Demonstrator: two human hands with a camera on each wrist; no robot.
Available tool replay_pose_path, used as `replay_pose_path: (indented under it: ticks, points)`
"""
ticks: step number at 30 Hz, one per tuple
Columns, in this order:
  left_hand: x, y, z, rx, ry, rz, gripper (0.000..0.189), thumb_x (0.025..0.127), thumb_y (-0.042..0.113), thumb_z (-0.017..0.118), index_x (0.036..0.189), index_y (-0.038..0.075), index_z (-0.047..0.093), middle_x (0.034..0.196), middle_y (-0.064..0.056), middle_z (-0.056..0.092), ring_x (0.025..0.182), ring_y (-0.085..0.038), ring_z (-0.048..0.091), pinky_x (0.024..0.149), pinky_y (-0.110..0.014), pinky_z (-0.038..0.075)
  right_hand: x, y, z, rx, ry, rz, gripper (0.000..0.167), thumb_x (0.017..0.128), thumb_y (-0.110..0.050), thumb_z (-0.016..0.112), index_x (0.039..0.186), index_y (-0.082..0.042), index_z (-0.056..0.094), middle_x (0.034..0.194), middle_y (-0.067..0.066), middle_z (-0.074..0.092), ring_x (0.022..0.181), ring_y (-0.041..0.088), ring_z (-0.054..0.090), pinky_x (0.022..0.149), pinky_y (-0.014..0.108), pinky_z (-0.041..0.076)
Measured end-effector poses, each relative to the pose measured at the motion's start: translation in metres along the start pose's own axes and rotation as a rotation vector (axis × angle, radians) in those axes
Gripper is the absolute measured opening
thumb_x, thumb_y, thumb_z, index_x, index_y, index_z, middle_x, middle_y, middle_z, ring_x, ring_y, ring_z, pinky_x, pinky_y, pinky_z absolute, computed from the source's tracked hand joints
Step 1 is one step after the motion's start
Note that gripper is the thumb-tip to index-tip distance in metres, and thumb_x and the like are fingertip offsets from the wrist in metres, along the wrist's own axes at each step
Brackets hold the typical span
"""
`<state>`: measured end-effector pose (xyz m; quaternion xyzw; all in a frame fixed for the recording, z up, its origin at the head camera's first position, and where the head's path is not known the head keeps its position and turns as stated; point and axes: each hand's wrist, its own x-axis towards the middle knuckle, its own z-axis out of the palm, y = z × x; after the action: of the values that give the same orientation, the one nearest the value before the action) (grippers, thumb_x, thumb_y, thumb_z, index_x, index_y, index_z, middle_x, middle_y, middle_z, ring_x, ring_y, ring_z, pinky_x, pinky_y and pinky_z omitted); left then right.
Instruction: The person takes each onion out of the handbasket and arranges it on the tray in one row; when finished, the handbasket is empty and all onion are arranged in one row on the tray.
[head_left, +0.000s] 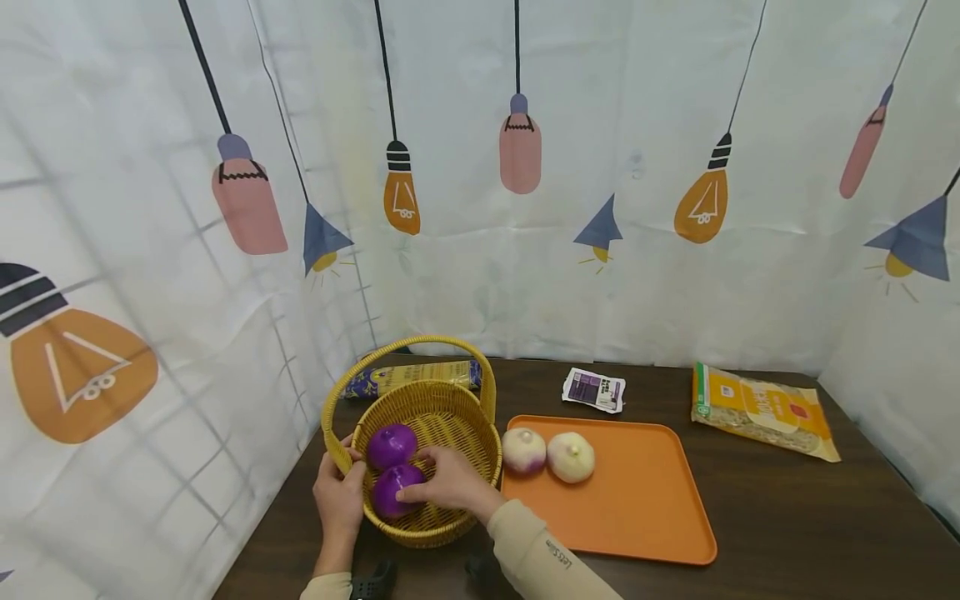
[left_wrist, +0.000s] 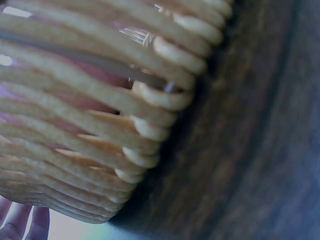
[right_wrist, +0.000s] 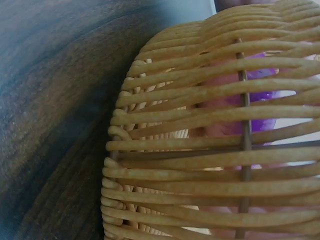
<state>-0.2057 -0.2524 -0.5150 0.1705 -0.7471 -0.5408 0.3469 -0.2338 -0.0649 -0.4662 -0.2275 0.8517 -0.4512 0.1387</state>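
Note:
Two shiny purple onions lie in a yellow woven basket (head_left: 468,429) with a tall arched handle, the far onion (head_left: 392,444) close to the near onion (head_left: 392,492). My left hand (head_left: 339,500) grips the basket's left side, by the foot of the handle. Reaching in over the near rim, my right hand (head_left: 453,482) holds the near onion, thumb on its front and fingers at its far side. In the left wrist view the basket's weave (left_wrist: 75,110) covers most of the picture. The right wrist view shows purple through the basket's slats (right_wrist: 200,120).
Right of the basket, an orange tray (head_left: 637,492) bears a purple-and-white turnip (head_left: 523,451) and a whiter turnip (head_left: 572,457). Behind stand a blue-and-yellow package (head_left: 427,377), a small white-purple packet (head_left: 594,390) and a yellow bag (head_left: 765,410). A patterned curtain (head_left: 450,283) borders the dark table.

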Motion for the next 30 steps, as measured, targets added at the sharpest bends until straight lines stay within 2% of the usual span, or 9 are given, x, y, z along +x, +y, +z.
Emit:
replay_pose_path:
  ticks: [4,11,18,30]
  points:
    - [0.0001,-0.0001,0.0007,0.001,-0.006,-0.010,0.014,0.086,0.001,0.059,0.099,0.000,0.064,0.123,-0.006,0.066,0.090,-0.005,0.052,0.073,-0.013,0.038,0.0018,0.0026,0.0002,0.007,-0.045,-0.023,0.059,0.073,-0.032,0.084,0.123,-0.009,0.062,0.113,0.005,0.066,0.099,0.017,0.060,0.083,0.032,0.050]
    - [0.0009,-0.0015,0.0009,0.017,-0.031,-0.011,0.014,0.085,0.002,0.058,0.097,0.000,0.063,0.126,-0.003,0.064,0.094,-0.006,0.051,0.074,-0.017,0.036,0.0031,0.0041,0.0018,0.028,-0.062,-0.031,0.051,0.073,-0.028,0.085,0.117,-0.012,0.064,0.111,0.000,0.065,0.100,0.015,0.059,0.083,0.030,0.050]
    - [-0.0005,-0.0006,-0.0005,0.017,-0.027,-0.019,0.013,0.085,0.001,0.058,0.096,-0.001,0.063,0.126,-0.003,0.064,0.093,-0.006,0.051,0.073,-0.015,0.037,0.0019,0.0029,0.0028,0.047,-0.078,-0.024,0.054,0.070,-0.024,0.085,0.117,-0.011,0.062,0.109,0.000,0.064,0.100,0.018,0.060,0.083,0.030,0.049]
    - [-0.0008,0.0026,-0.0017,0.012,-0.036,-0.003,0.013,0.087,0.002,0.058,0.099,0.001,0.063,0.124,-0.007,0.064,0.089,-0.003,0.050,0.071,-0.012,0.038,0.0018,0.0017,0.0011,-0.021,-0.078,-0.075,0.055,0.067,-0.026,0.088,0.116,-0.014,0.065,0.107,0.001,0.064,0.097,0.013,0.057,0.083,0.029,0.047]
